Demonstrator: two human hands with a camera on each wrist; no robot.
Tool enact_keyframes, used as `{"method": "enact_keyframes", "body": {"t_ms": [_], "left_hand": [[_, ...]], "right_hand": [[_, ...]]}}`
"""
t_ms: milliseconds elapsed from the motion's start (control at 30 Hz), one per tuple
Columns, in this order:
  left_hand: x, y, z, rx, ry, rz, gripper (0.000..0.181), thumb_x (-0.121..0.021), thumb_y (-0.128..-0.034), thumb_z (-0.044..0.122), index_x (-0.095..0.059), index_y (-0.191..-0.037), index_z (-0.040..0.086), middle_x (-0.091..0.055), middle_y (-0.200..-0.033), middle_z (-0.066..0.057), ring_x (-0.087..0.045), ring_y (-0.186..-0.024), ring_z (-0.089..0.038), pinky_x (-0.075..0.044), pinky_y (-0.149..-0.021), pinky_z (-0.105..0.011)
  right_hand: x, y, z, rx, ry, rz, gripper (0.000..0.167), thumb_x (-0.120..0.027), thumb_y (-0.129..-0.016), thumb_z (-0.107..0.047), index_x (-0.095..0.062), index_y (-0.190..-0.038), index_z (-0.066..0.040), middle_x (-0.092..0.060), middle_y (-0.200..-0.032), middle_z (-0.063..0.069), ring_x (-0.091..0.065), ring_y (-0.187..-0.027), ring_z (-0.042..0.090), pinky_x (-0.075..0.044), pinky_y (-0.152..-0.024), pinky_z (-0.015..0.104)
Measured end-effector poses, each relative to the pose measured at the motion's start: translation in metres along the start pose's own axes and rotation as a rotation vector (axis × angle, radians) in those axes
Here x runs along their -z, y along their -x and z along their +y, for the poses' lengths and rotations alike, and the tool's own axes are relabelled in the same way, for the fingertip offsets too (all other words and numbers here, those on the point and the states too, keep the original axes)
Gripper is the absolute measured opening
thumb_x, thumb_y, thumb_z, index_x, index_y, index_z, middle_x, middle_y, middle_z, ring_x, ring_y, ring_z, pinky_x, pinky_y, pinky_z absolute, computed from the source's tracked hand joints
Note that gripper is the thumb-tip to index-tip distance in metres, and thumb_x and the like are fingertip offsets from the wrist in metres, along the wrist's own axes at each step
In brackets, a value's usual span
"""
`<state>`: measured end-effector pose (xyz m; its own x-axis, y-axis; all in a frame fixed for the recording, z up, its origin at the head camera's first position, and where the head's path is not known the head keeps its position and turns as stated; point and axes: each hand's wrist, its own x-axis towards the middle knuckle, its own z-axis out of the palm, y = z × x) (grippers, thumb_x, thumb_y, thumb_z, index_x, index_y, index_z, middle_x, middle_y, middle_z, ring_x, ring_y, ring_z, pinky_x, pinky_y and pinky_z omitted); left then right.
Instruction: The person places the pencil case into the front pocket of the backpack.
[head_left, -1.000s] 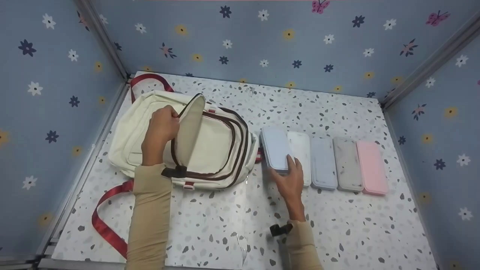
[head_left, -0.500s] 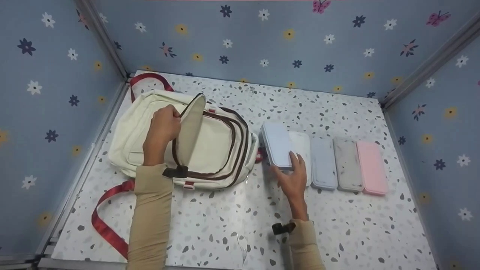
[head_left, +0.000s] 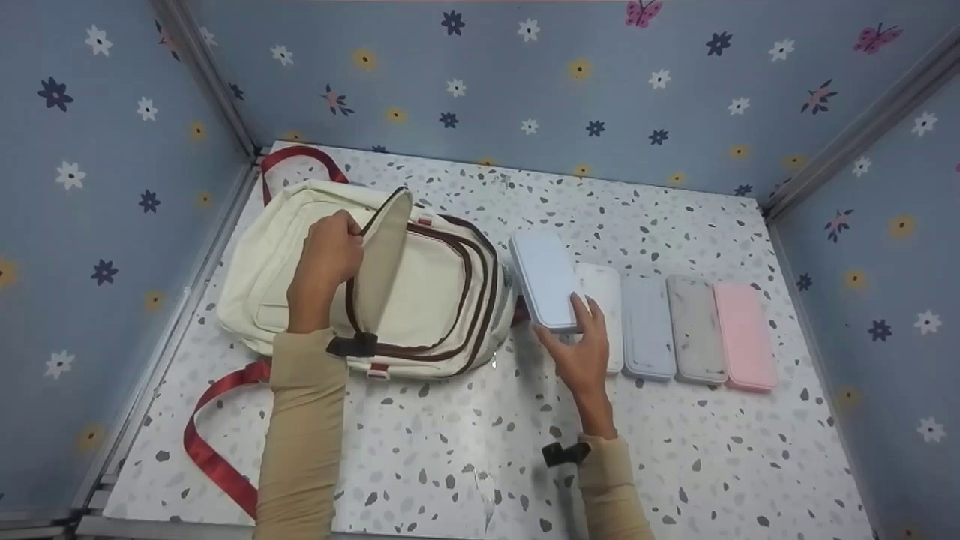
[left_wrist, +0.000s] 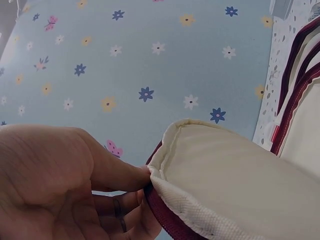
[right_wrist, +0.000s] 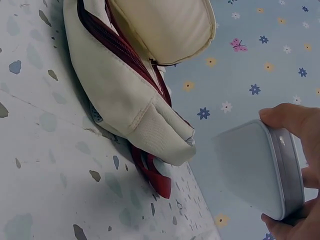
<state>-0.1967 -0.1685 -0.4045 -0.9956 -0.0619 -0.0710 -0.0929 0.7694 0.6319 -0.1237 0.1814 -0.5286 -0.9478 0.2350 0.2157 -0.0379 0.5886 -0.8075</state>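
The backpack (head_left: 424, 292) is matt cloth, its strap (head_left: 199, 442) glossy — the held case (head_left: 544, 277) smooth, plastic-looking.

Left hand (head_left: 324, 259) grips raised flap (head_left: 382, 259) of cream backpack (head_left: 427, 292), red straps (head_left: 204, 446) out. Right hand (head_left: 581, 352) holds light blue case (head_left: 546, 281) by near end, between backpack and row: white case (head_left: 606, 315), blue-grey case (head_left: 648, 326), grey case (head_left: 697, 328), pink case (head_left: 745, 337). Speckled table (head_left: 442, 450), flowered walls (head_left: 495, 60).
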Motion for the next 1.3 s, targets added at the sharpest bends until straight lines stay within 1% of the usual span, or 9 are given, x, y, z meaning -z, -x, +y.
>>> {"method": "enact_keyframes", "body": {"t_ms": [100,333,500,700,833,1067,1300], "left_hand": [[0.000,0.000,-0.001,-0.005,-0.007,0.005,0.018,-0.046,-0.0953,0.007,-0.055,-0.103,-0.006,-0.057,-0.107,-0.025,-0.054,-0.103,-0.041,-0.042,-0.090,-0.052],[0.000,0.001,0.000,-0.005,-0.005,0.003,0.018,-0.046,-0.0954,0.007,-0.055,-0.103,-0.006,-0.056,-0.106,-0.025,-0.053,-0.102,-0.040,-0.042,-0.090,-0.052],[0.000,0.001,0.000,0.004,-0.004,0.001,0.018,-0.046,-0.0960,0.007,-0.055,-0.104,-0.006,-0.056,-0.106,-0.024,-0.053,-0.101,-0.039,-0.042,-0.090,-0.051],[-0.001,0.001,0.001,0.005,-0.003,-0.005,0.019,-0.045,-0.0963,0.008,-0.055,-0.105,-0.006,-0.056,-0.107,-0.024,-0.053,-0.102,-0.039,-0.042,-0.090,-0.051],[-0.001,0.000,0.000,0.011,-0.006,-0.008,0.019,-0.045,-0.0964,0.008,-0.055,-0.105,-0.006,-0.057,-0.108,-0.024,-0.053,-0.103,-0.039,-0.042,-0.090,-0.051],[-0.003,-0.002,-0.002,-0.026,-0.013,0.014,0.017,-0.046,-0.0948,0.008,-0.055,-0.101,-0.005,-0.058,-0.106,-0.026,-0.054,-0.106,-0.043,-0.041,-0.091,-0.053],[-0.003,-0.003,-0.001,-0.017,-0.012,0.005,0.016,-0.046,-0.0950,0.007,-0.055,-0.101,-0.005,-0.057,-0.104,-0.024,-0.053,-0.104,-0.041,-0.041,-0.090,-0.052]], "right_hand": [[-0.002,-0.001,-0.003,0.026,-0.010,-0.013,0.077,-0.082,-0.072,-0.033,-0.050,-0.138,-0.008,-0.040,-0.145,0.020,-0.039,-0.134,0.036,-0.035,-0.107,0.050],[-0.008,-0.001,-0.008,0.046,-0.016,-0.068,0.077,-0.082,-0.072,-0.034,-0.051,-0.138,-0.011,-0.038,-0.147,0.020,-0.038,-0.135,0.035,-0.035,-0.107,0.049],[-0.011,-0.003,-0.010,0.091,-0.035,-0.094,0.077,-0.083,-0.071,-0.032,-0.051,-0.138,-0.012,-0.038,-0.147,0.019,-0.038,-0.135,0.035,-0.037,-0.107,0.048],[-0.015,-0.007,-0.011,0.133,-0.045,-0.151,0.078,-0.084,-0.070,-0.034,-0.051,-0.138,-0.014,-0.039,-0.147,0.017,-0.039,-0.134,0.033,-0.038,-0.105,0.048],[-0.017,-0.008,-0.014,0.163,-0.031,-0.189,0.078,-0.084,-0.070,-0.035,-0.052,-0.138,-0.014,-0.039,-0.148,0.017,-0.039,-0.134,0.034,-0.039,-0.103,0.049],[-0.023,-0.009,-0.019,0.183,0.034,-0.249,0.076,-0.081,-0.072,-0.039,-0.052,-0.138,-0.017,-0.039,-0.148,0.016,-0.038,-0.136,0.034,-0.040,-0.102,0.050],[-0.033,-0.010,-0.020,0.222,0.063,-0.309,0.075,-0.082,-0.071,-0.036,-0.052,-0.137,-0.016,-0.040,-0.148,0.014,-0.041,-0.134,0.033,-0.039,-0.104,0.047]]}}
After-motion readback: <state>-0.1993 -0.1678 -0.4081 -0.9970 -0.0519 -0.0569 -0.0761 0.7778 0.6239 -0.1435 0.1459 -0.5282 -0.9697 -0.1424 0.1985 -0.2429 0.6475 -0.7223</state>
